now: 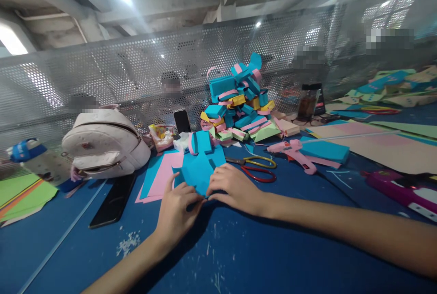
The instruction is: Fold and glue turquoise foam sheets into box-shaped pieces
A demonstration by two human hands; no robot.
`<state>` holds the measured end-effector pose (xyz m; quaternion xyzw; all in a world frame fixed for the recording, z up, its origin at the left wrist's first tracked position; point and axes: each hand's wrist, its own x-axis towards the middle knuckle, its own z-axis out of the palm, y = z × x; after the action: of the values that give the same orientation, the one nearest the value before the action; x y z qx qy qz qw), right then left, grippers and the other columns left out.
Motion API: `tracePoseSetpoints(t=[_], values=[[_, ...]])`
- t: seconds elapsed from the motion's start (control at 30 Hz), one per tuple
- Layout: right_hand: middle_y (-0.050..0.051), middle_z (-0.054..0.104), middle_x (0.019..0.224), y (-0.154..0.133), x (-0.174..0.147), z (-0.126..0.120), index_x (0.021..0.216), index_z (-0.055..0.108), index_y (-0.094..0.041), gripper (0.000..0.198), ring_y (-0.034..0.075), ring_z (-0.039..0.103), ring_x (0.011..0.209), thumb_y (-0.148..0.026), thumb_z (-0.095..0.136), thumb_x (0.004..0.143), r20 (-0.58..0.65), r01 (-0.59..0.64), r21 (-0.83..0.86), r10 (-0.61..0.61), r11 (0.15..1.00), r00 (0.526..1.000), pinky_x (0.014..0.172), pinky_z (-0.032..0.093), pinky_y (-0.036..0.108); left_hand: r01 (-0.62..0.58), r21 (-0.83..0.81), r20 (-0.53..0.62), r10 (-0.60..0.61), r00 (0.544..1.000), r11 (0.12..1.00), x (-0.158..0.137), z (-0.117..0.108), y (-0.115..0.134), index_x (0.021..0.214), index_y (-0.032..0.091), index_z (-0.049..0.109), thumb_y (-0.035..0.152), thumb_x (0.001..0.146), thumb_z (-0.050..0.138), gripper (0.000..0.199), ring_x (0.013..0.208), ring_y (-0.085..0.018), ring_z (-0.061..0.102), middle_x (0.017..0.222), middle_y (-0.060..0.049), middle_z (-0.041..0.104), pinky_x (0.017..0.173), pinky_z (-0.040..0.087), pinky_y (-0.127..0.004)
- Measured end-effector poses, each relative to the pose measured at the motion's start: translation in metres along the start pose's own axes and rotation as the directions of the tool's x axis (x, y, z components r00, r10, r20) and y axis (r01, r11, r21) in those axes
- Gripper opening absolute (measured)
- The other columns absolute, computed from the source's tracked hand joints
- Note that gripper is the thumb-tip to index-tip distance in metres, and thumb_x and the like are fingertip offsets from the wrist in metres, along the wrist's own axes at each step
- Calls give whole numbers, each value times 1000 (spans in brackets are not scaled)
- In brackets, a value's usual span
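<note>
A sheet of blue paper (196, 171) is held up between my two hands above the blue table. My left hand (179, 207) pinches its near edge, with the index finger raised along the left side. On the right side my right hand (235, 189) grips the same edge, fingers curled over the paper and close to the left fingertips. Just behind the sheet stands a small blue and pink folded paper piece (202, 143). Pink and blue paper sheets (159, 178) lie to the left, partly under the held paper. Scissors (259, 166) with yellow and red handles lie beyond my right hand.
A pink glue gun (292, 153) lies right of the scissors. Behind rises a pile of folded paper pieces (239, 107). To the left are a black phone (114, 200), a white backpack (105, 144) and a bottle (48, 162). A purple tool (403, 189) lies far right.
</note>
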<state>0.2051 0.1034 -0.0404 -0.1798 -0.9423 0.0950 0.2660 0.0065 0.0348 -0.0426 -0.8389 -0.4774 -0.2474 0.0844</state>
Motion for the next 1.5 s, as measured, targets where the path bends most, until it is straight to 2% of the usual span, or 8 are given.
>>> tracePoseSetpoints(t=[0.27,0.57,0.67,0.9,1.0,1.2,1.37,1.5], values=[[-2,68,75,13,3,-7,77,72,-22,9,16,57,81,-29,74,80,41,-67,49,65,997,997,76,33,30,22,6,47,-22,999,1000,0,-6,-1,72,24,69,26,87,57,19,64,-16,58,61,4,63,100,30,-50],[-4,72,77,21,4,-17,81,73,-24,6,14,59,74,-24,69,84,112,40,24,-43,999,993,73,35,29,-30,104,129,17,991,994,-2,-23,-7,67,27,69,20,80,64,16,66,-18,62,63,4,65,104,29,-55],[-4,72,80,17,4,-18,81,71,-22,7,14,58,75,-23,67,86,137,114,-49,-106,992,985,73,35,29,-73,143,172,48,984,987,-4,-25,-6,65,24,68,16,79,61,18,64,-17,62,61,4,63,106,28,-57],[1,70,84,11,0,-5,88,67,-20,8,17,57,83,-26,63,89,152,222,-182,-196,958,969,75,33,31,-173,212,160,141,977,962,-7,-14,5,82,20,67,0,77,47,29,67,-18,64,70,1,65,104,32,-55],[0,70,82,11,-1,0,86,66,-20,7,17,57,82,-26,63,88,157,230,-205,-200,951,967,76,32,31,-198,263,155,161,975,944,-9,-7,6,73,18,64,3,81,47,24,60,-16,61,63,1,62,104,33,-54],[0,69,75,13,0,-3,82,64,-20,9,17,56,72,-27,65,87,194,225,-295,-172,929,966,72,30,31,-178,306,153,136,979,935,-9,-6,7,61,19,59,5,82,47,28,52,-14,58,54,3,58,105,35,-50],[1,70,78,11,0,-5,82,64,-19,12,17,56,73,-31,66,87,209,218,-261,-166,940,964,71,31,30,-147,252,189,101,977,957,-9,-8,2,61,20,59,7,79,52,23,53,-17,62,55,3,62,102,36,-55],[0,70,80,11,0,-11,84,64,-20,13,17,57,74,-32,68,85,227,183,-218,-133,959,965,73,33,31,-113,206,270,54,961,972,-9,-14,-4,66,20,61,8,73,60,14,59,-21,66,61,2,67,100,38,-58]])
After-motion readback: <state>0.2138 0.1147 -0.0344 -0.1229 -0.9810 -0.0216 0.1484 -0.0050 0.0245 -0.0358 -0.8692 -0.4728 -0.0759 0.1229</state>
